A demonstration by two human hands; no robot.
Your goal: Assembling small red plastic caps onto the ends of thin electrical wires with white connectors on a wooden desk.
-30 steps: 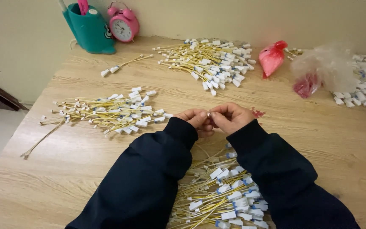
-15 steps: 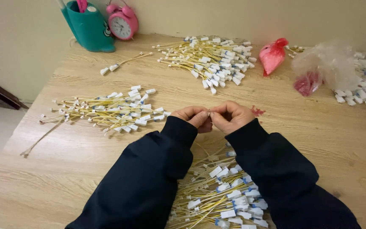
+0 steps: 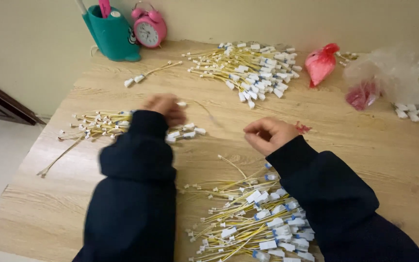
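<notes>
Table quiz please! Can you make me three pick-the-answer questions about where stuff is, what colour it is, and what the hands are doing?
1. Where is the alarm clock?
A. beside the teal holder
B. on the floor
C. under a sleeve

2. What colour is the clock?
A. blue
B. pink
C. black

3. How is the right hand?
A. flat open
B. fingers curled
C. holding the clock

Answers: 1 A, it stands beside the holder at the table's far edge. 2 B, its body is pink. 3 B, the fingers bend inward over the wood.
</notes>
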